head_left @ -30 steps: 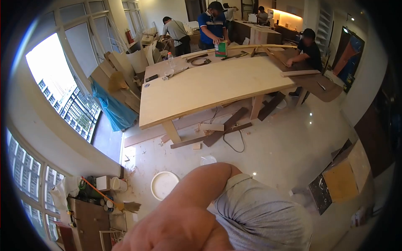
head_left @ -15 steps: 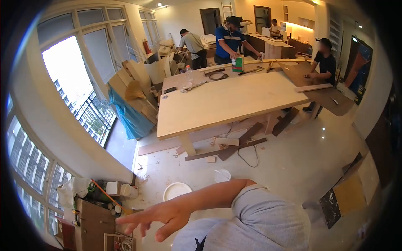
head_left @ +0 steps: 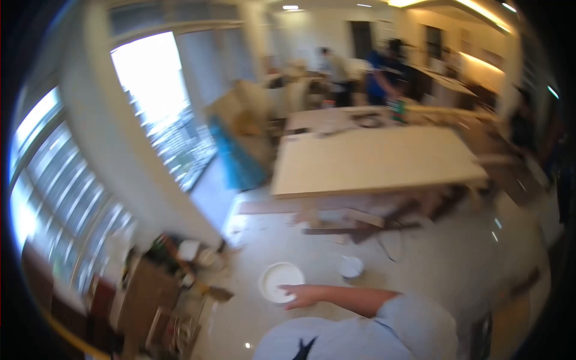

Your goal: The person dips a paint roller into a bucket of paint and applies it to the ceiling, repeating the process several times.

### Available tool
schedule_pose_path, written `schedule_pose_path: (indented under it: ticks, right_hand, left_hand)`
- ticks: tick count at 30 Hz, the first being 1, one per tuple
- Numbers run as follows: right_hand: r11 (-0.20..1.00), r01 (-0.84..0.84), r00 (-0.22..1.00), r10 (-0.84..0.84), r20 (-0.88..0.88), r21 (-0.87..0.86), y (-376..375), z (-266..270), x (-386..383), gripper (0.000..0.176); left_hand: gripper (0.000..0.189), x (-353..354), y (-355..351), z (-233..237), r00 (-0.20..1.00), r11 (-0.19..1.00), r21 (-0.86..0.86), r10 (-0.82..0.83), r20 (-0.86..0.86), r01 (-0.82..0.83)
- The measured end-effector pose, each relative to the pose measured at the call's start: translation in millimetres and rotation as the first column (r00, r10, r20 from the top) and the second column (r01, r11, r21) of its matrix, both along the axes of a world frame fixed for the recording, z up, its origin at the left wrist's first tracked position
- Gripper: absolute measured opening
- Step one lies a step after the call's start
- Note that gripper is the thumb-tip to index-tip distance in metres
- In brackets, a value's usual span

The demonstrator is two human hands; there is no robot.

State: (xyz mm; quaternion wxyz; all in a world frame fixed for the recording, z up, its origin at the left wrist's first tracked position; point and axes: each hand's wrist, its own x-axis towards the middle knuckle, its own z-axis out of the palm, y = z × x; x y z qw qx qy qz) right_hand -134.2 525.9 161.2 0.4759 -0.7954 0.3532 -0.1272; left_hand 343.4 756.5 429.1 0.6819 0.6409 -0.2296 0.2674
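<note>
My right hand reaches in from the right on a bent arm, its fingers spread and blurred. It overlaps the right edge of a round white container or lid on the floor; I cannot make out whether they touch. Nothing shows in its fingers. A smaller whitish tub stands on the floor to the right of the round white one. My left hand is out of view.
A large pale board lies on a worktable, with wood offcuts under it. Blurred people stand behind it, one in a blue shirt. Boxes and clutter stand at the lower left, near a blue sheet.
The view has turned left and down and is blurred. My right hand, before in front of the lower-left clutter, now lies over the edge of the round white object.
</note>
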Motion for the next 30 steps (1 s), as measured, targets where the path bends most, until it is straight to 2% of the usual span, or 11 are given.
schedule_pose_path:
  ticks: [2,3,4,5,6,8,11,16,21,25,30]
  right_hand:
    - [0.993,0.007,0.995,0.004,-0.096,0.116,-2.4,15.1,0.3,0.107]
    - [0.993,0.003,0.988,0.015,-0.155,0.121,-4.7,26.1,4.8,0.107]
    - [0.978,0.006,0.992,0.02,-0.122,0.21,-11.6,28.3,11.8,0.106]
    - [0.97,-0.001,0.994,0.028,-0.107,0.243,-12.8,30.5,20.3,0.106]
    - [0.959,0.011,0.995,0.017,-0.097,0.283,-18.1,34.8,28.1,0.105]
    - [0.965,-0.059,0.988,0.093,-0.126,0.254,-27.9,43.8,49.6,0.105]
    - [0.968,-0.178,0.969,0.203,-0.142,0.175,-44.8,42.9,99.4,0.103]
    - [0.917,-0.375,0.913,0.391,-0.119,0.134,-66.1,66.6,173.7,0.099]
    - [0.862,-0.493,0.854,0.506,-0.124,0.12,-76.5,85.3,244.2,0.1]
    - [0.794,-0.587,0.793,0.604,-0.085,0.159,-76.2,77.8,290.9,0.1]
    - [0.713,-0.684,0.701,0.701,-0.131,0.153,-69.6,74.4,332.8,0.099]
  left_hand:
    - [0.042,42.1,8.4,-21.7,0.976,0.934,0.286,0.214,0.029,-0.213]
    - [0.047,47.9,14.1,-28.0,0.959,0.896,0.348,0.279,0.044,-0.277]
    - [0.033,10.2,5.7,-4.0,0.947,0.946,0.245,0.262,-0.188,-0.213]
    - [0.018,-3.9,5.0,5.4,0.981,1.0,0.015,-0.021,-0.195,0.024]
    - [0.011,-24.2,-3.0,21.8,0.972,0.996,-0.09,-0.046,-0.232,0.026]
    - [0.018,-21.2,1.2,16.1,0.977,0.97,-0.184,-0.18,-0.114,0.157]
    - [0.045,-29.6,14.4,29.2,0.979,0.984,-0.127,-0.144,-0.146,0.125]
    - [0.043,-27.5,16.0,38.5,0.982,0.986,-0.121,-0.131,-0.139,0.115]
    - [0.044,-26.0,11.5,56.0,0.975,0.98,-0.128,-0.168,-0.146,0.15]
    - [0.045,-19.1,3.2,72.0,0.963,0.961,-0.17,-0.242,-0.119,0.22]
    - [0.049,-5.4,-14.6,93.5,0.962,0.955,-0.161,-0.265,-0.072,0.251]
